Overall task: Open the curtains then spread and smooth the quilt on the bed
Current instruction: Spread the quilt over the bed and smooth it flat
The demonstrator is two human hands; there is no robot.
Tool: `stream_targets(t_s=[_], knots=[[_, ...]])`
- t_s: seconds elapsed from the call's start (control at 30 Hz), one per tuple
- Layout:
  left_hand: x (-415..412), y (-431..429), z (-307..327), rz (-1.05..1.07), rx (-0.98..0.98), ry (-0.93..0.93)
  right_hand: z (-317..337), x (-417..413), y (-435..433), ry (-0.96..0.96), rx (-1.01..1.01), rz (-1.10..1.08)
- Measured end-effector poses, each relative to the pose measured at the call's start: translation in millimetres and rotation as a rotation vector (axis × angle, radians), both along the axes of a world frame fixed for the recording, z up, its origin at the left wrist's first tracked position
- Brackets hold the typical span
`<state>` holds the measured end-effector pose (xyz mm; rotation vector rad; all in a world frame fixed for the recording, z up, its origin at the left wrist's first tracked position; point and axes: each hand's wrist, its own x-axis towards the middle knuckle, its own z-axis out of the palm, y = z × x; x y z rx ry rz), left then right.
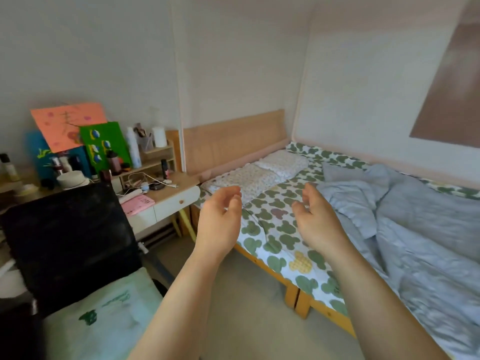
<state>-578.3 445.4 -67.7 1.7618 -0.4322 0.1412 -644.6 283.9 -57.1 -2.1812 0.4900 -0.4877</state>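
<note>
Both hands are held out in the air ahead of the body, above the near side of the bed (pixel 293 294). The left hand (pixel 220 219) and the right hand (pixel 318 219) are turned palm inward, facing each other, with fingers loosely curled and nothing grasped; no cloth is touched by either. The quilt (pixel 420 229), grey-blue, is left bunched and creased on the right part of the bed, so that the green-patterned sheet (pixel 272 229) is bared on the side nearer the pillows (pixel 262 175) at the headboard (pixel 233 141). Its nearest folded corner lies just beyond the right hand. No curtains are shown in this view, so it cannot be told whether they have been opened. From the empty, readied hands aimed at the bed, it is judged that the quilt step is about to be begun. A grasp on the crumpled edge is called for, one hand to each side, so that the cloth can be drawn toward the pillows and flattened. The quilt looks soft and thick, and folds are likely to be dragged along unless it is lifted. A cluttered desk (pixel 166 201) and a black chair (pixel 65 242) stand to the left near the bed's head corner, by which standing room may be narrowed.
</note>
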Motion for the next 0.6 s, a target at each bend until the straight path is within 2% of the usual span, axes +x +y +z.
stream_targets(t_s=[0.3, 0.6], knots=[[132.1, -41.4, 17.5, -0.163, -0.01, -0.02, 17.8, 107.3, -29.2, 0.006, -0.016, -0.169], [219.3, -92.1, -4.7, -0.291, 0.009, 0.029, -4.0, 174.5, -63.8, 0.018, 0.042, -0.261]])
